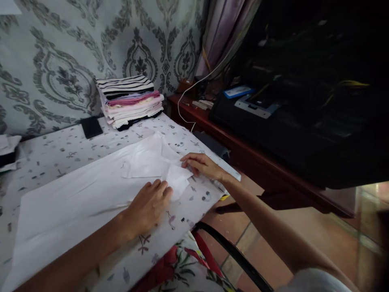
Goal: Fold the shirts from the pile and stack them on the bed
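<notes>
A white garment (79, 202) lies spread over the patterned table cover, its collar and short sleeves toward the right. My left hand (152, 205) rests on its lower edge near a sleeve, fingers curled down on the cloth; whether they pinch any fabric is hidden. At the garment's right end, beside the collar and sleeve, my right hand (202, 165) hovers or lightly touches the cloth with its fingers bent and partly apart, nothing visible between them.
A stack of folded clothes (130, 101) stands by the wall, a black phone-like object (91, 127) beside it. More folded cloth (7, 152) sits at the far left. A dark red desk (249, 158) and a black chair arm (234, 251) are at the right.
</notes>
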`<state>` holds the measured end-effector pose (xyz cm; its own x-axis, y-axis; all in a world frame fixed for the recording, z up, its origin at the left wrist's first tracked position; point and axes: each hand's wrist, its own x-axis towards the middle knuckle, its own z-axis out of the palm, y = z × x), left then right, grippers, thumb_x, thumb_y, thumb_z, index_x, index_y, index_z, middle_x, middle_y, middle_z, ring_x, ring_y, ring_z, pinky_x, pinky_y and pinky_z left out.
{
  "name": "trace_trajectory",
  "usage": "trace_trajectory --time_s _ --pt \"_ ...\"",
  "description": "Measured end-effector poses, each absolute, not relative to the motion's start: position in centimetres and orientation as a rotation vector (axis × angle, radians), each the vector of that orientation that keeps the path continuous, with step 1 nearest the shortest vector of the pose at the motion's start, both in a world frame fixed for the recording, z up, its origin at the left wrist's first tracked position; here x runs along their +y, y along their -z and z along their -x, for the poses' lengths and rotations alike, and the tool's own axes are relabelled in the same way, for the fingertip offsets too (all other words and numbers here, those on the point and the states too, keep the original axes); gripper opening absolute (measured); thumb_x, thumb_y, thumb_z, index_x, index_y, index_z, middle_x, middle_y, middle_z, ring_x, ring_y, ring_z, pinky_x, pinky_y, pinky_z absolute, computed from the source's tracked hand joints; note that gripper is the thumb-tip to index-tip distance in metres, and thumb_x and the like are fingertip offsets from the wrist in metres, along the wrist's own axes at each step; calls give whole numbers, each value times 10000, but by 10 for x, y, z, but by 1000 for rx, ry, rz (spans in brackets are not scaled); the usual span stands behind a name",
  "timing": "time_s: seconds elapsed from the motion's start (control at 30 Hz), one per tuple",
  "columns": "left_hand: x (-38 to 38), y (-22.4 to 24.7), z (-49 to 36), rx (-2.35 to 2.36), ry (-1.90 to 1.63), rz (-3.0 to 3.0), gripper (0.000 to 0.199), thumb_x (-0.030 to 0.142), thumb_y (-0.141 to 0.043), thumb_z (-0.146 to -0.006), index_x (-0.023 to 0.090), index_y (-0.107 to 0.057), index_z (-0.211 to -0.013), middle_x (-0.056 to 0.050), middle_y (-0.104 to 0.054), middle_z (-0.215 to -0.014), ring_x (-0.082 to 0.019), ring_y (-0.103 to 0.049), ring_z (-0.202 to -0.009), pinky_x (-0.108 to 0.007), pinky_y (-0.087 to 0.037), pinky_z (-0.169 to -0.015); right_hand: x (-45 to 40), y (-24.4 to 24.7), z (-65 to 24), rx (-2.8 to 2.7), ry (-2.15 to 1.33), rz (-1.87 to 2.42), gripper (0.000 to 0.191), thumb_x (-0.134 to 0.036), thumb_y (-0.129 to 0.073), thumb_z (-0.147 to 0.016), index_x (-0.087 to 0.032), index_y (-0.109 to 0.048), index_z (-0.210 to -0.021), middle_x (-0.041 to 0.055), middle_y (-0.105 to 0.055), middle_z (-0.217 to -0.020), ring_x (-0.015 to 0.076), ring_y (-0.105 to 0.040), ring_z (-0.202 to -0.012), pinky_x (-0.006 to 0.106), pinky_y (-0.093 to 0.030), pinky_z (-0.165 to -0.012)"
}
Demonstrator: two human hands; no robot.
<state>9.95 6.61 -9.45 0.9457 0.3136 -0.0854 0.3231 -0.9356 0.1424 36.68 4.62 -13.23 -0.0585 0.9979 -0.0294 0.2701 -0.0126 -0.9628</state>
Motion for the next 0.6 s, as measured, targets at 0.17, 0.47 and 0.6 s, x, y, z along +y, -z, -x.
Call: trace_trajectory --time_s 0.17,0.47,0.6 --pt "103 74 -87 752 -171 -2332 113 237 -475 -916 200 -575 -877 -25 -630 -860 -184 -599 -781 -295 -460 -653 47 138 -369 -1429 -1130 1408 316 -403 -527 -929 -167 -644 -1104 43 -704 -880 64 -457 -457 227 -394 -465" --pt "185 94 -69 1036 -316 -1421 466 579 -757 -658 181 -624 -859 -27 -658 -805 -170 -630 -733 -289 -524 -640 47 139 -367 -1431 -1068 1436 346 -423 -508 -957 -162 -629 -1150 -86 -476 -484 90 -448 -418 258 -415 -547" --pt "182 94 -74 1136 -255 -1495 496 569 -782 -632 184 -641 -911 -19 -658 -794 -167 -633 -704 -275 -517 -593 47 135 -365 -1399 -1147 1424 358 -439 -613 -887 -175 -617 -1129 -84 -488 -561 77 -421 -430 235 -343 -465"
